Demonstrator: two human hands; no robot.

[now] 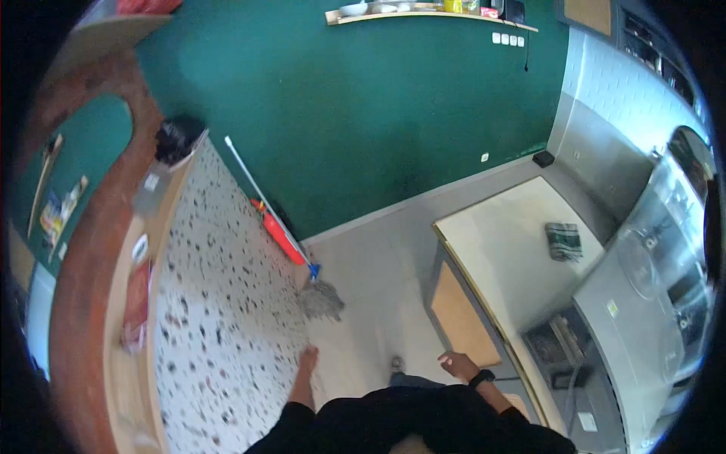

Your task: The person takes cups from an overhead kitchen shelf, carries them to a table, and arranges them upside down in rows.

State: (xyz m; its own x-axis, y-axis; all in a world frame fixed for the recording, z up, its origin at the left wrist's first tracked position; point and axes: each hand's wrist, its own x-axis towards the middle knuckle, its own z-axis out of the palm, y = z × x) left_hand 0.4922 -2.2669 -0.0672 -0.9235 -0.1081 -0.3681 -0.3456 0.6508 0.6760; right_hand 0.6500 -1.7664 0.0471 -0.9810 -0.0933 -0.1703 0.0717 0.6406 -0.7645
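Observation:
My left hand [308,359] hangs low beside the white speckled counter panel [227,303]. It is small and blurred here, so its finger position does not show clearly. On the other side, my right hand [458,366], with a black watch on the wrist, is in front of the cabinet's wooden door [463,314]. Its fingers are loosely curled in, with nothing visible in them. Ahead on the floor rests the grey head of a mop [323,300], its pole leaning up towards the green wall. A red fire extinguisher [280,236] stands behind the pole.
A striped cloth [563,241] lies on the pale countertop [499,227] at right. Further right are a sink [639,261] and metal surfaces. A shelf [431,13] with bowls and jars is on the green wall [340,113]. A black bag [178,138] sits at the left counter's far end.

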